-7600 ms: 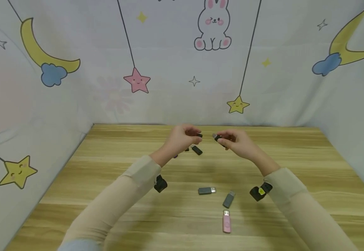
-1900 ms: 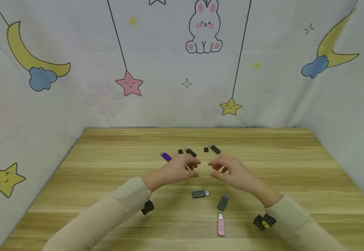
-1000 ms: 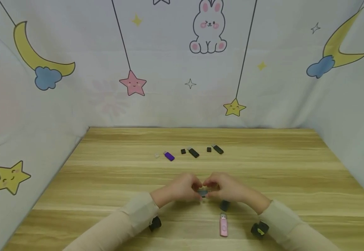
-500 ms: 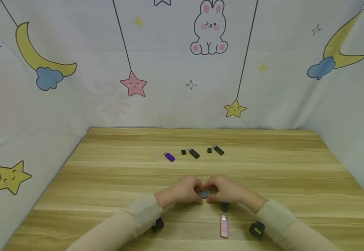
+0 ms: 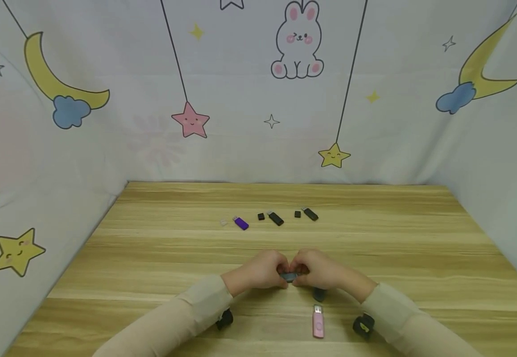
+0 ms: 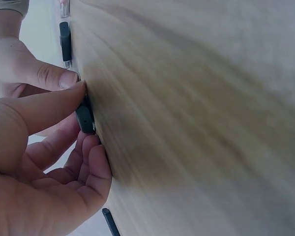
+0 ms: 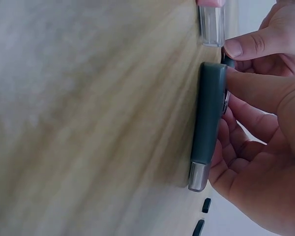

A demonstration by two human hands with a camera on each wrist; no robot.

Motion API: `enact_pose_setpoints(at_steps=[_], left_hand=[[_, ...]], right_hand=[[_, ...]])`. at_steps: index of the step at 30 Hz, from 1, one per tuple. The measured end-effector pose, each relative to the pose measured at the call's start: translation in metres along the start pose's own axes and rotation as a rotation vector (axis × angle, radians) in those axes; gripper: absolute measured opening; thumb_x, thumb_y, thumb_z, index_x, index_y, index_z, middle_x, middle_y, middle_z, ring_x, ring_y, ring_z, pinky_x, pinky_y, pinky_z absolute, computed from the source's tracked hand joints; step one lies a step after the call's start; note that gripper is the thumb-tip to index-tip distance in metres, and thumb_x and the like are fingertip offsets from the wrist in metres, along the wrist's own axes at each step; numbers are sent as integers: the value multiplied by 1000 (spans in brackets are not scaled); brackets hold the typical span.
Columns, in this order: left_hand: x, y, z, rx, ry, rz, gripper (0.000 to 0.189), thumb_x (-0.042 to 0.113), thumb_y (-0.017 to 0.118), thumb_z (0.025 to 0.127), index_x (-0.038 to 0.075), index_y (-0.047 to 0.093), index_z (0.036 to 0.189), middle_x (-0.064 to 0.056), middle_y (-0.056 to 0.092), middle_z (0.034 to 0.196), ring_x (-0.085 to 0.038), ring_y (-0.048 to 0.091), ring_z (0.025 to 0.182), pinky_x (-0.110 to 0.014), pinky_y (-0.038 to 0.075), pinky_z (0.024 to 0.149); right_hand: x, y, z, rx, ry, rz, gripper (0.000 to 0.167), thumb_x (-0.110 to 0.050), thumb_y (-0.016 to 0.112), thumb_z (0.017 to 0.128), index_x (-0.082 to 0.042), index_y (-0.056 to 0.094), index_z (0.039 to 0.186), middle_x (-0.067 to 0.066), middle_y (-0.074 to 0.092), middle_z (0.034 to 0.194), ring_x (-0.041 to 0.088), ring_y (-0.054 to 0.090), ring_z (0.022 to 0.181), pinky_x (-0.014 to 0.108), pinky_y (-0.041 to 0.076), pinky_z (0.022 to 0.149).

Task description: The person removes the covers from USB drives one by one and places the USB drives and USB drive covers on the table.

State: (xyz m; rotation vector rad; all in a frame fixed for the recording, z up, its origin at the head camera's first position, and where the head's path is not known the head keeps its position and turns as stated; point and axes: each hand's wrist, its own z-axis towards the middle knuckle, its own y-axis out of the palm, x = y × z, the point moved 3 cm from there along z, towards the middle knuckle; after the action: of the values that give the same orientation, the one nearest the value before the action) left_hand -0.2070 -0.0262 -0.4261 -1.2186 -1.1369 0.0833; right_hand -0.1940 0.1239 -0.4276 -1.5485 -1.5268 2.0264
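Observation:
Both hands meet over the middle of the table in the head view. My left hand (image 5: 263, 269) pinches one end of a grey USB flash drive (image 5: 290, 277) between thumb and fingers, low at the wood. The right hand (image 5: 320, 269) pinches the same drive from its connector side; the fingers hide most of that end. In the left wrist view the dark body of the flash drive (image 6: 85, 118) shows under the thumb. A second grey flash drive (image 7: 210, 113) lies right beside the right hand, its metal plug bare, partly covered by that hand in the head view.
A pink flash drive (image 5: 318, 322) lies nearer the front. Farther back are a purple flash drive (image 5: 241, 223) with a clear cap (image 5: 223, 222), and two black flash drives (image 5: 275, 218) with small black caps (image 5: 260, 216) beside them. Pale cloth walls border the wooden table (image 5: 173, 238).
Earlier the hands held a black flash drive and its cap at the back; these now lie there on the table. Both hands came forward and took hold of the grey drive, then moved little.

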Motion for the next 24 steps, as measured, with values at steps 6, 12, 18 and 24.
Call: enact_pose_setpoints(at_steps=[6,12,18,24], left_hand=[[0,-1,0,7,-16,-31,16,6,81,74,4,68,83,0,61,76,-6,48,67,-19,42,61],[1,-8,-1,49,-55,-132,17,1,80,72,5,66,82,1,62,76,-9,52,69,-21,45,63],[3,-16,-2,84,-84,-207,20,-1,80,71,5,67,84,0,63,77,-11,56,71,-22,48,63],[8,-22,-7,136,-60,-222,20,3,84,68,5,67,80,1,64,75,-10,57,69,-21,48,64]], right_hand=[[-2,-3,0,-5,-23,11,15,-7,72,84,-2,69,98,-1,59,89,8,51,81,23,46,71],[-6,-12,-1,24,-46,78,13,-3,69,85,-2,66,98,1,65,91,8,56,81,23,49,73],[-6,-20,-2,38,-27,129,17,-8,71,86,-3,67,101,1,67,94,7,58,82,23,51,74],[-9,-26,-4,40,-42,206,20,-8,71,86,-1,67,104,2,67,94,8,56,79,24,50,73]])
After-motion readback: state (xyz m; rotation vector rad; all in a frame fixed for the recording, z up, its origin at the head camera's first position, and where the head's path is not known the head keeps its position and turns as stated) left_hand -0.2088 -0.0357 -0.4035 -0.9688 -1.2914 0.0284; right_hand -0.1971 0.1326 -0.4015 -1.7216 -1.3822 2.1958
